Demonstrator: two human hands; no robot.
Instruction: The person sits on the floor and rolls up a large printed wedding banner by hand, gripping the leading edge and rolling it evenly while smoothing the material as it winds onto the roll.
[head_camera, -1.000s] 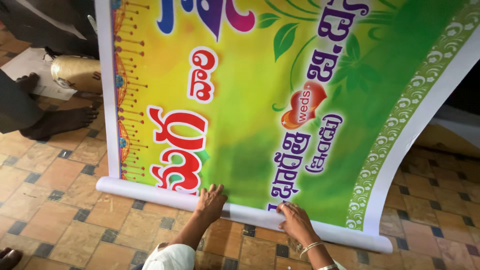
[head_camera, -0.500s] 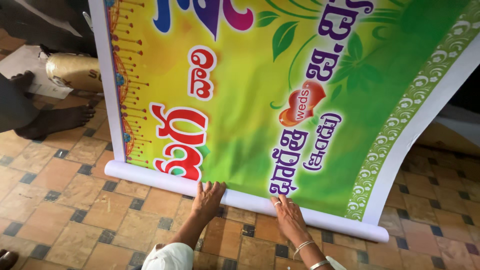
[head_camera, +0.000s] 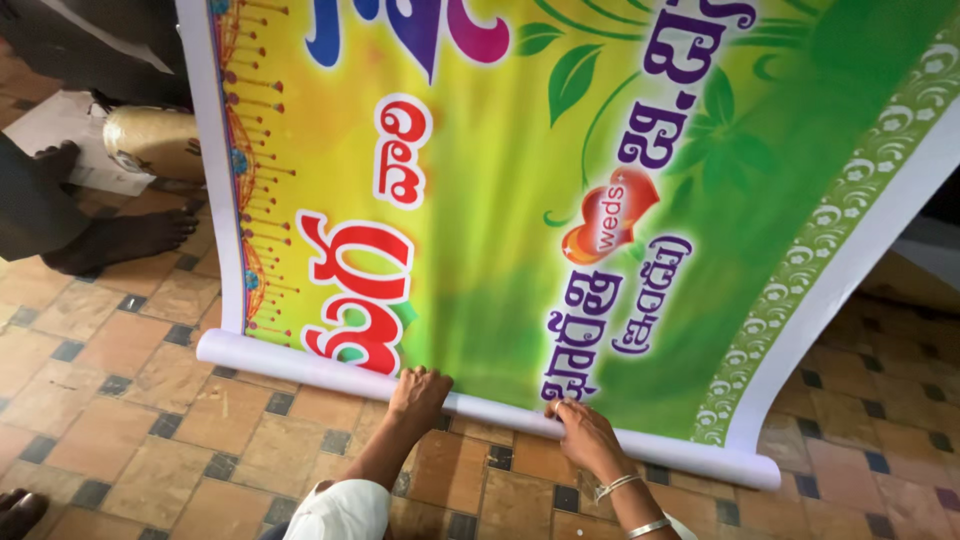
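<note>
View: head camera, looking down at a tiled floor (head_camera: 120, 400) of tan squares with small dark inserts.

Banner: a large printed banner (head_camera: 520, 200) lies spread over the floor, yellow passing to green, with red, purple and blue lettering, a red heart motif, green leaves and white borders with an ornamental strip along each long side.

Rolled edge: the near end of the banner is wound into a white roll (head_camera: 300, 362) that runs slantwise from the left towards the lower right, resting on the tiles.

Left hand: the left hand (head_camera: 418, 392) lies palm down on the roll, fingers curled over its top, near the middle of its length; a white sleeve (head_camera: 340, 510) covers the upper arm.

Right hand: the right hand (head_camera: 585, 438) presses on the roll just to the right of the left hand, fingers bent over the edge, thumb on the near side; two bangles (head_camera: 628, 505) circle the wrist.

Hand spacing: the two hands are near each other but apart.

Bystander: the bare feet (head_camera: 120, 240) of another person stand on the tiles beside the banner's left border.

Other objects: a shiny golden bundle (head_camera: 155, 140) rests on a pale sheet (head_camera: 60, 130) behind those feet, just beside the banner's left edge.
</note>
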